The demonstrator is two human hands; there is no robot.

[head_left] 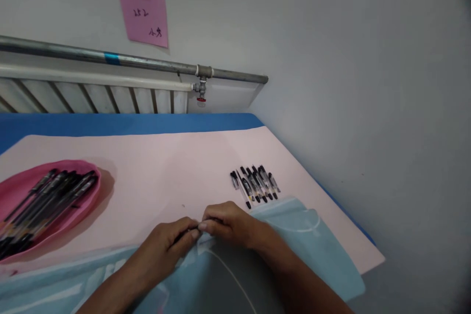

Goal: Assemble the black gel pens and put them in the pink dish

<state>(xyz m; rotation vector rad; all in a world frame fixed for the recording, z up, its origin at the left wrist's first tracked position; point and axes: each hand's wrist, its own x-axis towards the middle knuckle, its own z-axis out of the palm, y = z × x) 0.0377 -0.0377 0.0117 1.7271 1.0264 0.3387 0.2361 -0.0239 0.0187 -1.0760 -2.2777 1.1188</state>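
My left hand (167,243) and my right hand (230,223) meet fingertip to fingertip above the near edge of the table. Both are closed, thumb against fingers, on a slim dark pen (193,228) that the fingers mostly cover. Just beyond my right hand lies a small group of black-and-clear pens and pen parts (257,184), set roughly side by side. To the left, a pink basin (96,187) bears many longer black pens (47,201), heaped at a slant.
Pale pink sheeting (162,171) covers the table over a blue surface (140,124). Light-blue plastic (312,250) drapes the near edge, beneath my forearms. Behind are a radiator (121,98), a metal pipe (154,65) and a red-handled valve (201,99). A wall (386,132) bounds the right.
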